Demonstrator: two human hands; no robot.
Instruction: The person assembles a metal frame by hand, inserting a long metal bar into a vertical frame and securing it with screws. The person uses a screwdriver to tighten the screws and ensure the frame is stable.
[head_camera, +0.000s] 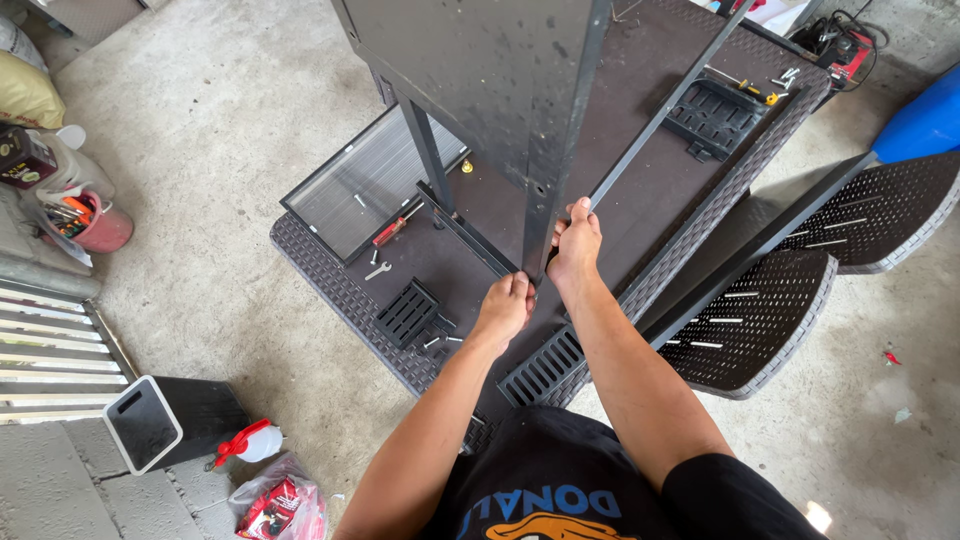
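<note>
Fingers of my right hand pinch the dark metal panel edge; left hand curls loosely just below, under its corner. I keep the panel square over the wicker-pattern base, steady.

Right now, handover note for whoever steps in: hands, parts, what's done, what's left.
Left hand: gripping the lower end of the dark upright panel where it meets the flat woven-texture base panel.
Right hand: holding the same panel edge, beside a thin metal rod.
Parts: red-handled screwdriver, small wrench and loose screws lie on the base panel; two vent grilles also rest there. Two curved perforated panels sit on the floor to the right.
Done: upright panel stands on the base, hand-held.
Left: no fastener visibly in at this joint; tools untouched.
</note>
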